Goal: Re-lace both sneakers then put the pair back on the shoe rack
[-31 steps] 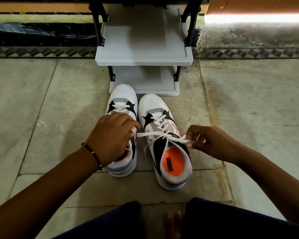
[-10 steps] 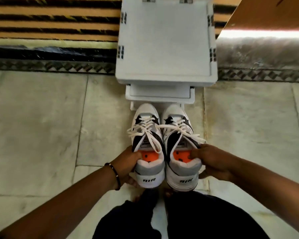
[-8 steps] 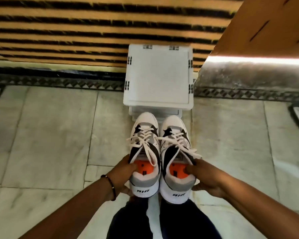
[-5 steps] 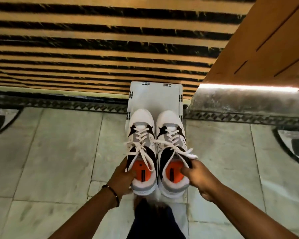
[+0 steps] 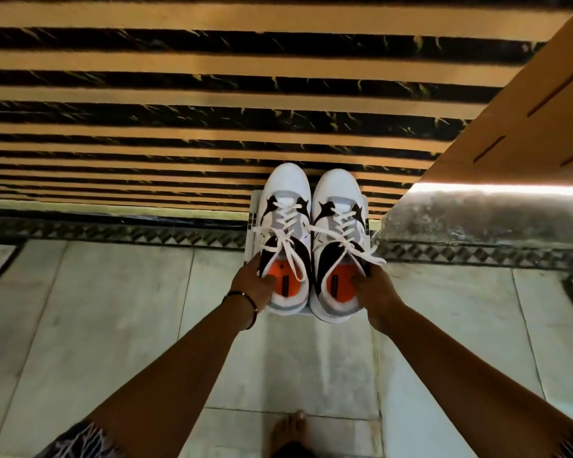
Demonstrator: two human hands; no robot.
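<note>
Two white, grey and black sneakers with orange insoles and white laces sit side by side over the top of the white shoe rack [image 5: 251, 223], toes pointing away from me. My left hand [image 5: 253, 287] grips the collar of the left sneaker [image 5: 286, 226], thumb inside on the orange insole. My right hand [image 5: 372, 287] grips the collar of the right sneaker [image 5: 339, 233] the same way. Both shoes are laced, with loose lace ends draped over their sides. The rack is almost wholly hidden beneath the pair; only slivers of its edges show.
A staircase [image 5: 212, 94] with tan treads and black marble risers rises behind the rack. A wooden panel [image 5: 526, 127] and a lit ledge [image 5: 497, 190] stand at the right. Pale floor tiles [image 5: 113, 325] spread around; my bare foot [image 5: 291, 428] is below.
I rose from sitting and lifted both sneakers from the floor. The pair moved up and forward, from in front of the rack to over its top, covering it.
</note>
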